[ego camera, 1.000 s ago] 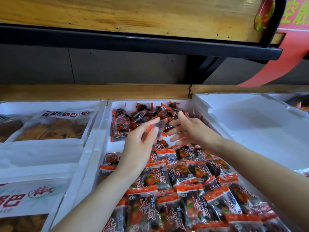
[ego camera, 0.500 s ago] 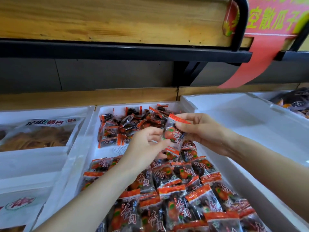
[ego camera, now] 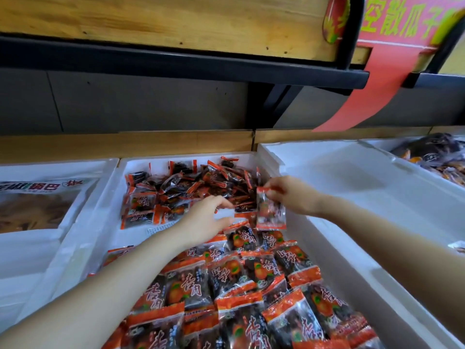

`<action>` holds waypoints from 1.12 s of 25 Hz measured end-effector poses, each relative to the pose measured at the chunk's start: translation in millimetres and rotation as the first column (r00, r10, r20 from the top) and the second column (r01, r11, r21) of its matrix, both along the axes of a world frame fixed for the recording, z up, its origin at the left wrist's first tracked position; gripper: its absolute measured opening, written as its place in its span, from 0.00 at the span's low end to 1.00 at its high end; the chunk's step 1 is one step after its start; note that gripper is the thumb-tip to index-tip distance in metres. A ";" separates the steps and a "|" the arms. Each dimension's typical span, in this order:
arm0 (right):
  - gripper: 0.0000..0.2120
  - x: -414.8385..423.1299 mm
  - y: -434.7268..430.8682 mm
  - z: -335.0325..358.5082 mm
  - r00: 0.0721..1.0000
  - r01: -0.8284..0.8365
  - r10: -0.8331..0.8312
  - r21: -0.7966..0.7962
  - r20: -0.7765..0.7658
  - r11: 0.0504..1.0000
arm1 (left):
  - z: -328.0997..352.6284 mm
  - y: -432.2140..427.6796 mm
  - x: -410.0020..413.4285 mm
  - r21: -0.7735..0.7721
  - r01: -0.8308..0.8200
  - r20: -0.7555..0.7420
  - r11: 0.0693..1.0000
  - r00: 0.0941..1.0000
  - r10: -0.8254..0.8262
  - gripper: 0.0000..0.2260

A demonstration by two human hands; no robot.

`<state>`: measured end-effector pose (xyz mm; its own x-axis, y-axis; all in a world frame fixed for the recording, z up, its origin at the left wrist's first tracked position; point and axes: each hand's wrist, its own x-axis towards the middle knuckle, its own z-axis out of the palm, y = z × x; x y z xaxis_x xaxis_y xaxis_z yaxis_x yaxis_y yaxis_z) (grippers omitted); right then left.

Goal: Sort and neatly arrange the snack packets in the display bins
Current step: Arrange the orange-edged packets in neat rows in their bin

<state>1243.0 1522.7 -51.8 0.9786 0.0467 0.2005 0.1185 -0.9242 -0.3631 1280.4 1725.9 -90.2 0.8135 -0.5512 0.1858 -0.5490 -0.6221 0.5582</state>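
A white foam bin (ego camera: 118, 197) holds many small orange-and-black snack packets. Near me they lie in overlapping rows (ego camera: 241, 285); at the far end they form a loose heap (ego camera: 191, 187). My right hand (ego camera: 289, 195) pinches one packet (ego camera: 270, 210) by its top edge, so it hangs upright above the end of the rows. My left hand (ego camera: 206, 220) hovers just left of it over the bare white gap in the bin, fingers loosely curled around nothing I can see.
A bare white foam bin (ego camera: 352, 187) lies to the right, with darker packets (ego camera: 432, 152) beyond it. On the left a bin holds a large bag of yellow crisps (ego camera: 42, 202). A wooden shelf (ego camera: 176, 21) and a red banner (ego camera: 372, 79) overhang the back.
The packet passed fully into my right hand, which carried it right and lower. My left hand let go of it and dropped towards the bin's bare patch. The view turned slightly left.
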 end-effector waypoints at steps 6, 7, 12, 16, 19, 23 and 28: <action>0.05 19.5 -3.7 -44.9 0.979 -0.027 0.009 -0.082 -0.205 0.996 | -20.9 7.9 41.6 0.238 -0.020 -0.086 0.971 0.995 0.042 0.22; 0.06 18.7 -4.9 -48.1 0.985 -0.014 0.003 -0.062 -0.174 0.998 | -23.5 7.7 45.8 0.242 -0.020 -0.094 0.970 0.995 0.044 0.23; 0.12 13.6 -1.6 -57.0 0.996 -0.058 0.052 -0.098 -0.067 0.993 | -24.2 5.6 55.2 0.162 -0.105 -0.074 0.981 0.990 0.118 0.28; 0.15 6.5 1.2 -54.0 0.999 -0.040 0.045 -0.144 0.031 0.989 | -6.5 5.8 47.5 -0.031 -0.166 -0.027 0.986 0.986 0.166 0.23; 0.17 -3.4 12.5 -35.5 0.989 -0.048 0.008 0.268 0.149 0.962 | 16.6 -0.4 37.1 -0.352 -0.179 0.021 0.919 0.980 0.199 0.10; 0.14 -12.0 22.9 -13.4 0.983 -0.154 0.047 0.654 0.177 0.740 | 40.6 -30.4 7.0 -0.631 -0.047 -0.006 0.775 0.998 0.056 0.09; 0.03 -16.6 -0.4 -10.9 0.934 -0.160 -0.186 0.823 0.304 0.544 | 40.9 -65.8 1.6 -0.594 0.083 0.085 0.800 0.996 -0.040 0.01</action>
